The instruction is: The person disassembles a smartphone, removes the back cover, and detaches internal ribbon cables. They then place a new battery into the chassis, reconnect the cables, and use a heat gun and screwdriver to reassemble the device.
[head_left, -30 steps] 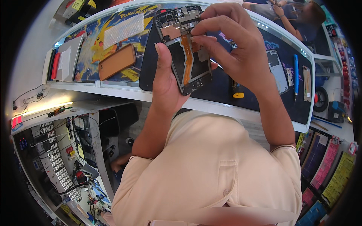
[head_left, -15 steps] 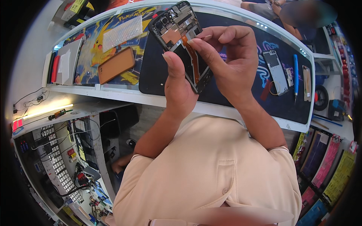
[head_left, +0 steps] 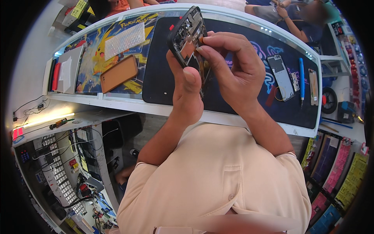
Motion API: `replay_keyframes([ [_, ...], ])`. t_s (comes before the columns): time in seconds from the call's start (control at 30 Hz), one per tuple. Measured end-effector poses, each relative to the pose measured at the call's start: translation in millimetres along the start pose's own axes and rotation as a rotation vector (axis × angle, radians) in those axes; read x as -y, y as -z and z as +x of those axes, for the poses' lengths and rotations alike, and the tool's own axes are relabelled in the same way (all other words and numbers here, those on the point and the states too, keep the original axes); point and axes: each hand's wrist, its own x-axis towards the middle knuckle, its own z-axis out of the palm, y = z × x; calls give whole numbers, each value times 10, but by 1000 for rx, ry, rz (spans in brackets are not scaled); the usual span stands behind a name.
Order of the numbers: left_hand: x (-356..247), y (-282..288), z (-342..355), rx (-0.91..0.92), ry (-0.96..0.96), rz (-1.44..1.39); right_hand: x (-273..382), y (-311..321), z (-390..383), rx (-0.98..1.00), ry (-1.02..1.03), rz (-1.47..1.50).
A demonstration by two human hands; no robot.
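Phone (head_left: 188, 43) turned more edge-on since the earlier frame, opened face now angled toward the right hand (head_left: 240, 74). Left hand (head_left: 187, 97) curled around its lower part; upper part projects beyond the grip, tilted, over the surface (head_left: 132, 102). Right thumb and forefinger nearly closed at the opened face; cannot tell whether they pinch anything.

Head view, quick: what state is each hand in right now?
Left hand: closed, holding the opened phone.
Right hand: thumb and forefinger close together at its exposed inner side; whether their grip holds anything cannot be told.
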Motion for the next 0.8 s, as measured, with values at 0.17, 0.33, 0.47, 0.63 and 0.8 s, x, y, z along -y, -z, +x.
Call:
replay_keyframes([
  [0.17, 41, -6, -21, 38, -84, -4, 17, 40, -29, 14, -37, 22],
  [0.33, 43, 13, -25, 93, -89, 44, -10, 68, -43, 24, -13, 5],
  [0.47, 96, 17, -31, 114, -71, 32, -72, 20, -50, -128, 4, 5],
  [0.63, 150, 3, -152, 40, 42, -5, -139, 26, -93, -137, 0, 17],
  [0.8, 163, 22, -144, 54, 98, -47, -181, 44, -99, -125, 21, -34],
])
